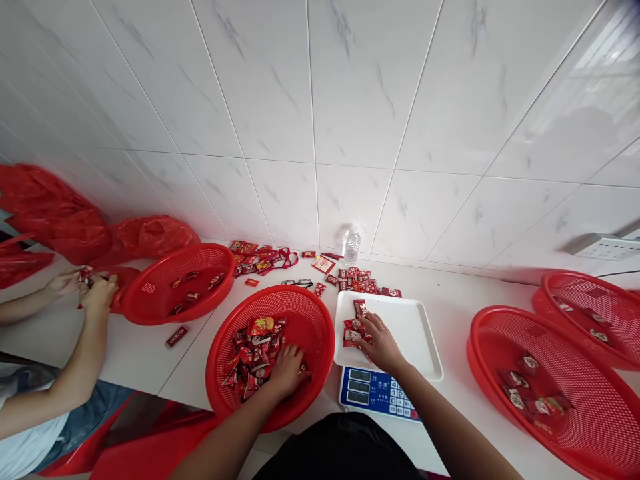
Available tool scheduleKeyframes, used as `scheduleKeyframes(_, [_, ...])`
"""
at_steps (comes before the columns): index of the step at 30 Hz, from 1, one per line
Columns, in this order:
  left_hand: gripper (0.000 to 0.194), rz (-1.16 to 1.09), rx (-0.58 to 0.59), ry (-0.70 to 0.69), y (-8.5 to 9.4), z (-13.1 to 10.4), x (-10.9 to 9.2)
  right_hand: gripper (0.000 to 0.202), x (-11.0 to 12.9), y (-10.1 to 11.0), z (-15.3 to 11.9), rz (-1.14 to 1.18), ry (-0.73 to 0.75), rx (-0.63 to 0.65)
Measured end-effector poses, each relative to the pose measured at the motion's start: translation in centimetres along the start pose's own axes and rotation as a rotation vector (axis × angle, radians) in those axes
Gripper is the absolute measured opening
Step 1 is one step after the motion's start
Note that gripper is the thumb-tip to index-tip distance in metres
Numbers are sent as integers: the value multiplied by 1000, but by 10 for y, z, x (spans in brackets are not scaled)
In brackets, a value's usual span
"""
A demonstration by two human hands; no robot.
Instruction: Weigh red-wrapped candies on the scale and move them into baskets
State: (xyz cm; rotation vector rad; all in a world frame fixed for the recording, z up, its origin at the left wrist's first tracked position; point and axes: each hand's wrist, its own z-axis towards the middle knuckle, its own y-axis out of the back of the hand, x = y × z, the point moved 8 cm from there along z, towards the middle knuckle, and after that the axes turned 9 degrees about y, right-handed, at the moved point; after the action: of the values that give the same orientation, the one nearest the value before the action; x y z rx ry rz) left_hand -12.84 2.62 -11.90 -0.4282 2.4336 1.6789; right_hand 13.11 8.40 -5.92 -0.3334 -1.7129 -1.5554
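Note:
My left hand (287, 371) is inside the red plastic basket (320, 327) in front of me, resting at the right side of a pile of small red-wrapped snack packets (253, 353). Its fingers are extended and apart from the thumb; a packet shows partly by the thumb. On the white tray (407, 327) of a blue digital scale (377, 393), my right hand (381, 340) lies with fingers stretched out over a few red packets (351, 337). Its fingertips touch or nearly touch them, and nothing is gripped. Another packet (359, 308) lies just above.
More red packets (360, 281), a clear bottle (352, 245) and glasses (297, 283) lie near the tiled wall. Red baskets stand left (227, 267) and right (480, 327). At far left, a co-worker's hands (97, 293) hold a small item beside red bags (155, 233).

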Motion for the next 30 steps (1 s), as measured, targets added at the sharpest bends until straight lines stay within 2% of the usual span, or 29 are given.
scheduleKeyframes(4, [22,43,32,3,-6,3,-10,53,-6,8,-32,143,-17,-97])
scheduleKeyframes(9, [17,62,76,29,-9,11,-16,51,-5,14,-63,197,-43,-145])
scheduleKeyframes(14, [11,-67,192,139,-16,24,-4,51,-1,17,-79,237,-86,-139])
scheduleKeyframes(22, [11,-143,240,97,-20,33,7,49,9,15,-90,303,-131,-125])
scheduleKeyframes(26, [15,-234,174,46,-3,33,7,47,17,13,-91,263,-91,-107])
scheduleKeyframes(30, [9,-422,23,17,39,34,3,45,24,12,-93,267,-84,-109])
